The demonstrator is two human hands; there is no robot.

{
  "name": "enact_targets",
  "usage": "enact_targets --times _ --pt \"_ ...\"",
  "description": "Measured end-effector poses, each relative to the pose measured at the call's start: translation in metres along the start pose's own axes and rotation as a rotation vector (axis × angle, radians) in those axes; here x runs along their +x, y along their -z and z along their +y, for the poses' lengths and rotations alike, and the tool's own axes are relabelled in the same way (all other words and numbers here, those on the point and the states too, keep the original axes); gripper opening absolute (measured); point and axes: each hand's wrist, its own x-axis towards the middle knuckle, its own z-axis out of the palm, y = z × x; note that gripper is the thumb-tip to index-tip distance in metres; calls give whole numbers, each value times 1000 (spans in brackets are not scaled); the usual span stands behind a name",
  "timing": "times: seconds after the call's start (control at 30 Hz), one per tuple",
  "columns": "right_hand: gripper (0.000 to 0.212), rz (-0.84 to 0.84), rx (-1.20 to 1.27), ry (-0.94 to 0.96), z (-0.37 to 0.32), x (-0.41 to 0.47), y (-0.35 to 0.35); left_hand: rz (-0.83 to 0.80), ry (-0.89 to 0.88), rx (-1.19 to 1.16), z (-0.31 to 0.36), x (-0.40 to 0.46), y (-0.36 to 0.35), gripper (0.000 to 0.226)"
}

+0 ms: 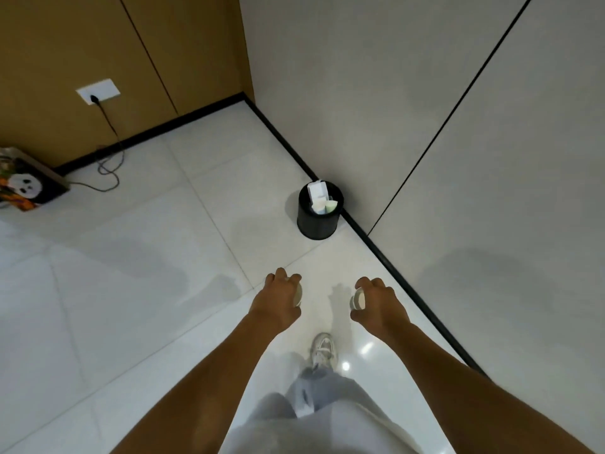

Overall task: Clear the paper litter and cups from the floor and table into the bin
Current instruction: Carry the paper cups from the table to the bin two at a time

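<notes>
We have a single head-worn wide-angle view. It looks forward and steeply down over both forearms onto the glossy white tiled floor (137,257). The room corner lies ahead, the small round black plastic bin (319,224) at middle distance against the wall.

Even light, floor (131,290) glare (edges bowed).

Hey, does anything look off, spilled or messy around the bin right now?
No spill shows. The black bin stands upright by the wall, but white paper pokes above its rim, so it looks fairly full. Each hand, left hand and right hand, holds a cup.
</notes>
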Motion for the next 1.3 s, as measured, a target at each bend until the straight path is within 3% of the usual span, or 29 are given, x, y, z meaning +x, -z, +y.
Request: enact_targets --times 0.2,0.77,0.93,1.3 --pt "50 -12 -1 -4 9 97 61 5 7 -24 24 93 40 63" --pt "59 -94 6 -28 -37 398 149 -40 85 -46 -7 373 145 64" --pt "62 -163 1 -18 -35 458 158 -2 127 -116 -8 426 144 67" --pt "58 -341 -156 159 -13 566 134 3 405 -324 -10 506 86 66"
